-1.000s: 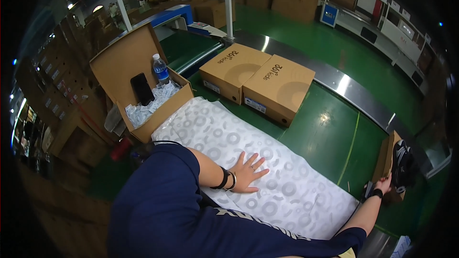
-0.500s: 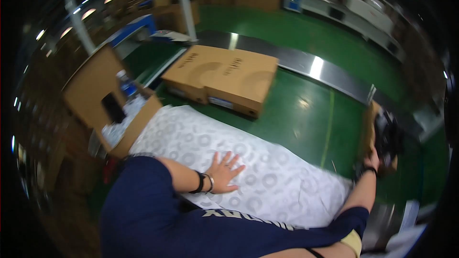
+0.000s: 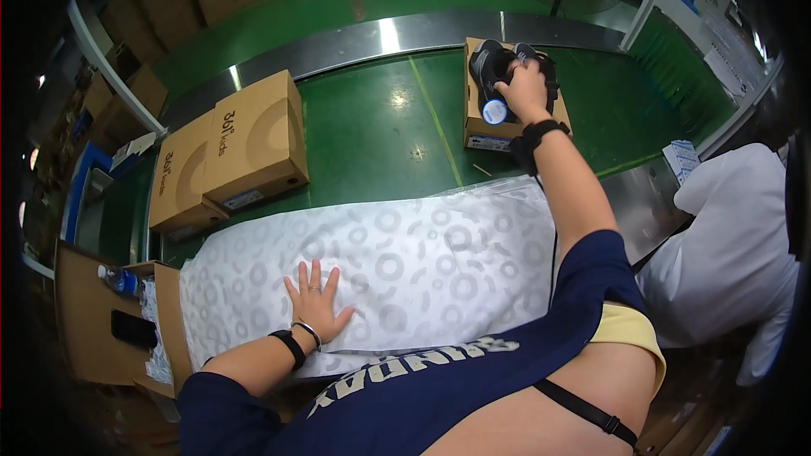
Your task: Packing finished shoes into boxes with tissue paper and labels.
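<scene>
My left hand (image 3: 319, 312) lies flat, fingers spread, on a wide sheet of white paper (image 3: 397, 266) printed with grey rings. Stretched to the far right, my right hand (image 3: 527, 91) has its fingers bent over a pair of black and grey shoes (image 3: 486, 66) and appears to grip one; its fingertips are partly hidden. A round blue and white tag (image 3: 494, 111) hangs by the shoes. They rest on a brown cardboard shoe box (image 3: 475, 128), on the green work surface (image 3: 363, 127) beyond the paper.
Two closed brown shoe boxes (image 3: 258, 143) stand side by side at the left. An open carton (image 3: 169, 312) nearby holds crumpled paper, with a bottle (image 3: 118, 279) and dark phone (image 3: 133, 329) beside it. A metal rail (image 3: 355, 44) runs behind. White-clothed person (image 3: 735, 228) at right.
The view has swung to the right. My right hand has gone from the side of the shoe box to the shoes on it. My left hand stays flat on the paper.
</scene>
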